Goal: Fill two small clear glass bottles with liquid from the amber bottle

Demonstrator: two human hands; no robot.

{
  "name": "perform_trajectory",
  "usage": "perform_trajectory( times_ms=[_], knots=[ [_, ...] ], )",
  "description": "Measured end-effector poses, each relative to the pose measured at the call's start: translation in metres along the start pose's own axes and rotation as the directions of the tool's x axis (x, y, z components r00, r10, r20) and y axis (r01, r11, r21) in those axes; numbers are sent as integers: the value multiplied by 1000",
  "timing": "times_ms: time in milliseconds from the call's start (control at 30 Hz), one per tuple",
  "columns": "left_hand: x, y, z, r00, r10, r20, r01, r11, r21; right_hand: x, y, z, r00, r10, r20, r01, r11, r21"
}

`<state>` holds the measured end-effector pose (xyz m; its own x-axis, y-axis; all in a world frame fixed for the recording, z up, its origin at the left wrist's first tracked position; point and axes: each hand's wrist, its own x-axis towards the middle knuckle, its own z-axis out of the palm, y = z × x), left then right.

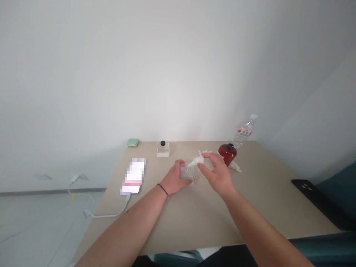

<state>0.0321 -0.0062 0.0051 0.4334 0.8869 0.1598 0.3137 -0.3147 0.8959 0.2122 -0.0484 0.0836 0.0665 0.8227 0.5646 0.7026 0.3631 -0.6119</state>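
My left hand [175,178] is closed around a clear, square-sided container [187,172] low over the table, thumb on the near side and fingers on the far side. In my right hand [217,174], thumb and index finger pinch a crumpled white tissue [197,160]. The tissue touches or overlaps the container's upper right part; I cannot tell whether any of it is inside. Just beyond my right hand stands a dark red bottle [227,154] with a black neck. More white tissue [236,167] lies beside that bottle, partly hidden by the hand.
A clear square bottle with a black cap [163,149] stands near the wall, a green case [132,142] to its left. A lit phone [134,175] with a white cable [111,215] lies left. A water bottle [244,132] is back right; a black flat object [314,198] lies right.
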Motion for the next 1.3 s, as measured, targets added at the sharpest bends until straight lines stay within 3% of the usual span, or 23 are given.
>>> perform_trajectory(
  times_ms=[467,733,1033,1300],
  knots=[
    [1,1,0,1000,-17,-9,17,1000,11,13,-8,-4,996,-86,37,91,986,-141],
    [0,4,-1,1000,-24,-2,24,1000,12,10,-2,15,988,-56,143,77,986,-150],
    [1,-3,1,999,32,-32,-33,999,-25,2,17,39,974,29,226,-36,999,25],
    [2,-2,2,998,36,-42,-37,999,-20,-14,38,59,978,103,180,-150,950,272]
  ],
)
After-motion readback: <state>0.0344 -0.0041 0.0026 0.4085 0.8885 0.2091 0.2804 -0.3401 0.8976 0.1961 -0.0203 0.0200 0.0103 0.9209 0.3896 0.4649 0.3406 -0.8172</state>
